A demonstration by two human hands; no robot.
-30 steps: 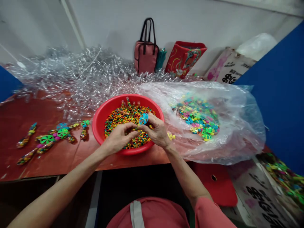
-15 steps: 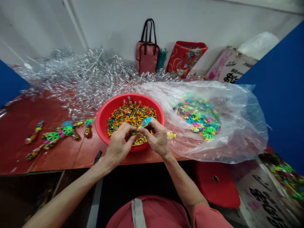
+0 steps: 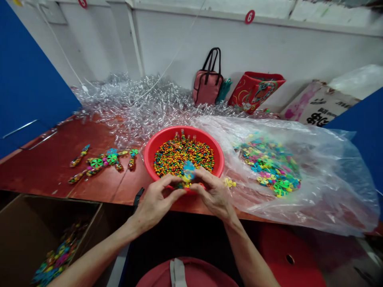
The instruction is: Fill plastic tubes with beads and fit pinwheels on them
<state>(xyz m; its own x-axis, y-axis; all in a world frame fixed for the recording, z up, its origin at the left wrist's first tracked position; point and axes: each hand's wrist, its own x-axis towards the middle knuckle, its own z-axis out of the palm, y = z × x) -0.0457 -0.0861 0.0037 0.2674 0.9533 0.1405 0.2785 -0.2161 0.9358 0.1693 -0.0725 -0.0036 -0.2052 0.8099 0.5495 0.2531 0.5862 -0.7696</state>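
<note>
Holding wheel-topped tube nearer basin's front rim

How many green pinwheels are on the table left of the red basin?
3: a green pinwheel and a second one to its right, both on the cluster of filled tubes; a third one nearest the basin. More may be hidden in the cluster.

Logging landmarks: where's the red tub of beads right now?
Head view, centre: the red tub sits on the table, just left of the clear plastic sheet.
</note>
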